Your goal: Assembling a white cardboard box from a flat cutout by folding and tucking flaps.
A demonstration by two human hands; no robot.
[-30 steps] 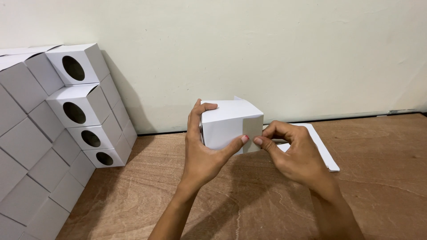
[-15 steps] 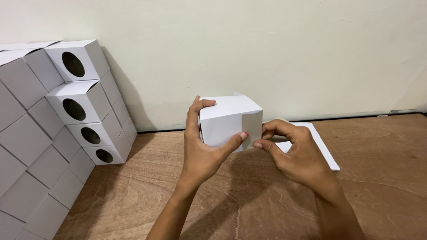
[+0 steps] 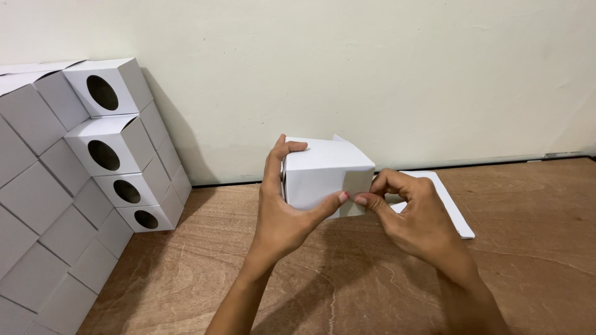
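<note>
1. A white box (image 3: 326, 174) is held up in the air, just above a brown wooden table (image 3: 546, 260) and in front of a pale wall (image 3: 372, 68).
2. The left hand (image 3: 287, 214) grips the box from its left side. The thumb presses on the front, near the bottom edge, and the fingers curl over the top corner.
3. The right hand (image 3: 413, 217) is at the right side of the box. Its thumb and first finger are pinched together on a flap at the low right edge.
4. The two thumbs almost touch.
5. A flat white sheet (image 3: 450, 208) lies on the table just behind the right hand, near the wall.
6. Far to the left, a big stack of white boxes (image 3: 68, 186) leans up against the wall. Four of them show a round dark hole on the front.
</note>
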